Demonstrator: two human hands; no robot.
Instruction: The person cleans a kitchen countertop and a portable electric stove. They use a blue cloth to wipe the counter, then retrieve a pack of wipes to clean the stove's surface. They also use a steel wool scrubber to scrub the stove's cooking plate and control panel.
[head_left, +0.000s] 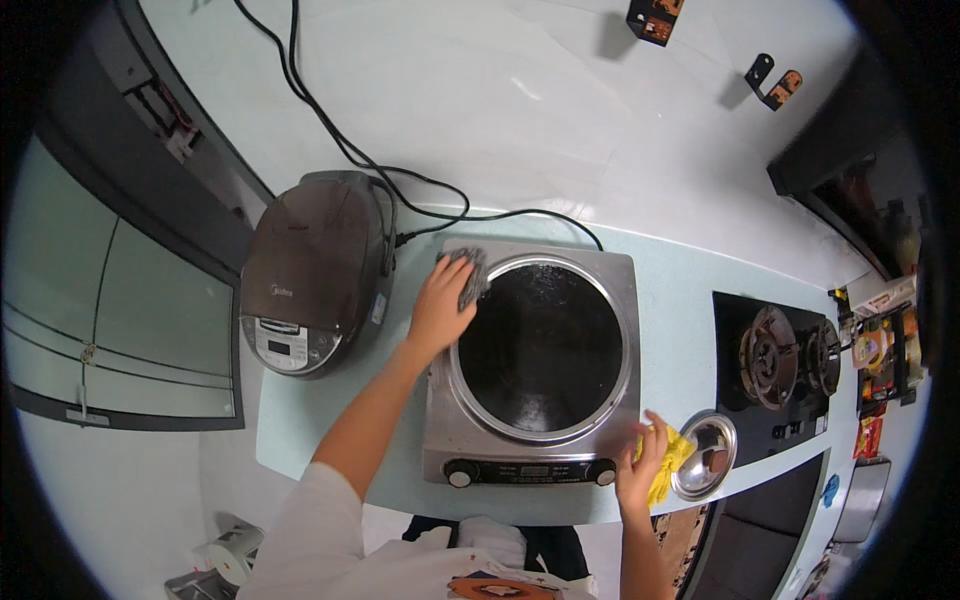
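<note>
My left hand (442, 304) holds a grey scouring pad (475, 277) against the upper left corner of a steel-framed electric cooktop (540, 349), beside its round black glass plate. Near the cooktop's lower right corner is my right hand (643, 461), fingers apart and slightly bent. A yellow cloth (670, 461) lies just beside and partly behind that hand; whether they touch cannot be told. Right of the cloth is a round shiny metal lid or dish (705, 457) with a brown patch at its centre.
A brown rice cooker (315, 262) stands left of the cooktop. Black cables (352, 154) run behind both along the wall. A built-in gas hob (776, 360) is at the right, with packets and jars on a rack (885, 352) beyond. The pale counter's edge (450, 514) faces me.
</note>
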